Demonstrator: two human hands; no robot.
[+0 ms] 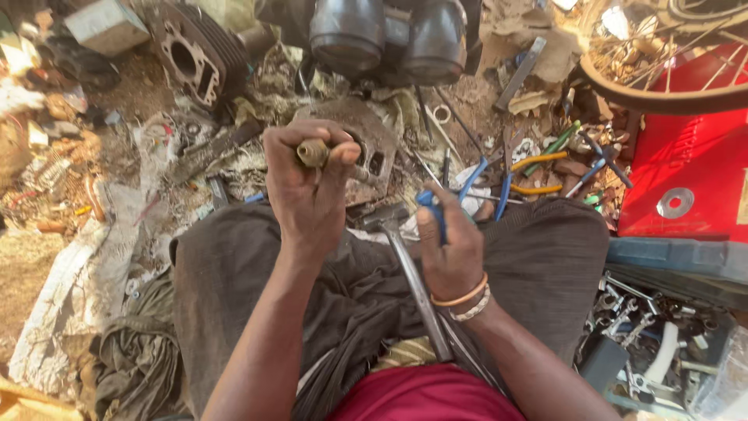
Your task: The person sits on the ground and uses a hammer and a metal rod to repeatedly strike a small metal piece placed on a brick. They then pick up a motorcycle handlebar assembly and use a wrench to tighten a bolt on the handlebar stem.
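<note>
On the far left, a finned grey metal engine cylinder lies on the littered ground. The left hand is clenched around a short brass-coloured rod, its end pointing toward the camera. A steel hammer rests across the lap between the hands, handle toward the body. The right hand grips what seem blue-handled pliers, nearer the hammer.

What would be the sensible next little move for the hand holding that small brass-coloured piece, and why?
Probably bring the blue-handled tool in the right hand up to the brass-coloured piece. The left hand has it pinched at the fingertips, raised above the lap, with its end exposed, while the right hand's grip is closed on the tool, low and apart from the piece.
</note>
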